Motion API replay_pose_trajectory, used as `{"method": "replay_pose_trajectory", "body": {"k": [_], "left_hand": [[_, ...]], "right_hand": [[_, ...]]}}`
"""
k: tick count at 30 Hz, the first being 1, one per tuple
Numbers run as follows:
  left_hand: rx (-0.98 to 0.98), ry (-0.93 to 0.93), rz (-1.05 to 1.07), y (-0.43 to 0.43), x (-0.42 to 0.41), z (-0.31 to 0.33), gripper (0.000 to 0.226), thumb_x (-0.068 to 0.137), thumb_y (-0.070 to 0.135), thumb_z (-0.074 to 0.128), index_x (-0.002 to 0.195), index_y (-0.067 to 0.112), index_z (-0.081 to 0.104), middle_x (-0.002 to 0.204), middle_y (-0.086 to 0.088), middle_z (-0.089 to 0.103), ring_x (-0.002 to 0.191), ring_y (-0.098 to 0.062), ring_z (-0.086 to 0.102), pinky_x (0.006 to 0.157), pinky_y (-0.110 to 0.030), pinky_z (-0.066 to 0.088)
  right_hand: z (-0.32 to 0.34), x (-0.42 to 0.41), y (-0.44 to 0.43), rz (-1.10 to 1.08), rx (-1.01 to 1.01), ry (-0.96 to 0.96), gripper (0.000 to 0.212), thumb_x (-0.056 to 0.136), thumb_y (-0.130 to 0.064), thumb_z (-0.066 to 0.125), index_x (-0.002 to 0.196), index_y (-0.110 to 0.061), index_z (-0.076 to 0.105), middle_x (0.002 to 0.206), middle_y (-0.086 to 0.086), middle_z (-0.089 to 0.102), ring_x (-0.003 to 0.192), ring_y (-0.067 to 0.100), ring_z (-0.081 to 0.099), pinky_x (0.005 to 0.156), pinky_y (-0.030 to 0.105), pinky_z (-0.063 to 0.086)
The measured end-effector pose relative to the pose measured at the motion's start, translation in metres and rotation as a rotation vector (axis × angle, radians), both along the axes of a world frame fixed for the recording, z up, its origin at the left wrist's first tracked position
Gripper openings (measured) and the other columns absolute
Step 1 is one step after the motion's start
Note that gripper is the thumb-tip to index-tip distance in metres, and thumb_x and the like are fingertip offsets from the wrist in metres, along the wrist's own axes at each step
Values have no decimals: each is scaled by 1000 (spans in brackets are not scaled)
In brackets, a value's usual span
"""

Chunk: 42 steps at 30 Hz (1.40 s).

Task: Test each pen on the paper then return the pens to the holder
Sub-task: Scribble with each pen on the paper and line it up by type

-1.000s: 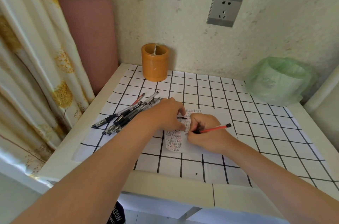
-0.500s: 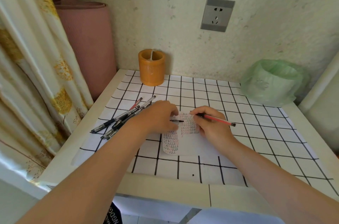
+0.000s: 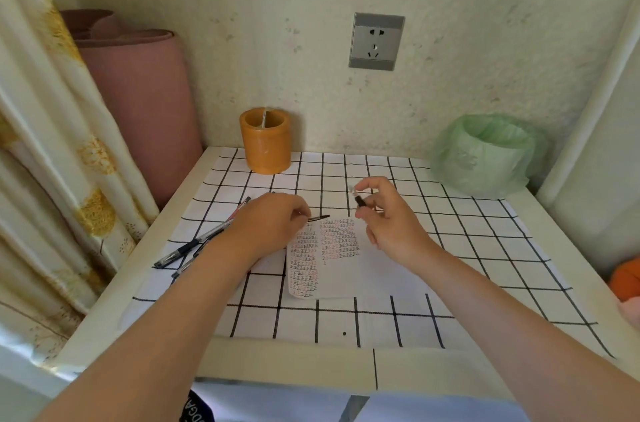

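The paper (image 3: 337,269) is a smooth white sheet with rows of small pen marks. Above its far edge the right hand (image 3: 389,219) pinches a pen (image 3: 360,202). Only a short dark end shows, tilted. At the paper's far left corner the left hand (image 3: 273,224) pinches a thin black piece (image 3: 318,218) that points right. Slim pens (image 3: 197,243) lie diagonally left of the paper, and the round orange holder (image 3: 265,141) stands well beyond it.

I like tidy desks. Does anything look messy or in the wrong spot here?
Yes: the pens lie in a loose heap on the left of the table, not in the orange holder at the back. Nothing looks spilled or broken.
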<state>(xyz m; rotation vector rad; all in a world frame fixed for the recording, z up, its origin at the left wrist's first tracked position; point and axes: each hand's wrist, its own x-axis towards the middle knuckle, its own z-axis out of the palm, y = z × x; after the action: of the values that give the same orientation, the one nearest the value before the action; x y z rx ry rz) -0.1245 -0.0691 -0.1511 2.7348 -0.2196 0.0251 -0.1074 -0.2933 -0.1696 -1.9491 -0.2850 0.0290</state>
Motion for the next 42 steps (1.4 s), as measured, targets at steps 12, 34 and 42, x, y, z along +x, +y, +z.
{"method": "replay_pose_trajectory", "body": {"k": [12,34,42], "left_hand": [[-21,64,-8,-1,0,1,19,99,32,53,111,33,68,98,18,63,88,-4,55,83,-32,50],[-490,356,-144,-29,-15,3,14,89,27,70,87,17,80,76,-5,76,73,-10,70,80,-26,56],[-418,239,-43,-20,-12,9,6,84,25,73,81,24,78,77,1,75,72,-7,67,77,-34,57]], "right_hand": [[-3,-1,3,11,-469,-283,20,88,-18,67,101,-33,73,98,-21,72,89,-3,63,94,36,49],[0,-11,13,62,-869,-602,66,63,-75,47,43,-13,39,37,-1,36,44,15,30,52,31,29],[-3,-9,12,186,-823,-511,43,79,-68,53,85,-26,60,76,-11,58,73,11,52,60,29,41]]}}
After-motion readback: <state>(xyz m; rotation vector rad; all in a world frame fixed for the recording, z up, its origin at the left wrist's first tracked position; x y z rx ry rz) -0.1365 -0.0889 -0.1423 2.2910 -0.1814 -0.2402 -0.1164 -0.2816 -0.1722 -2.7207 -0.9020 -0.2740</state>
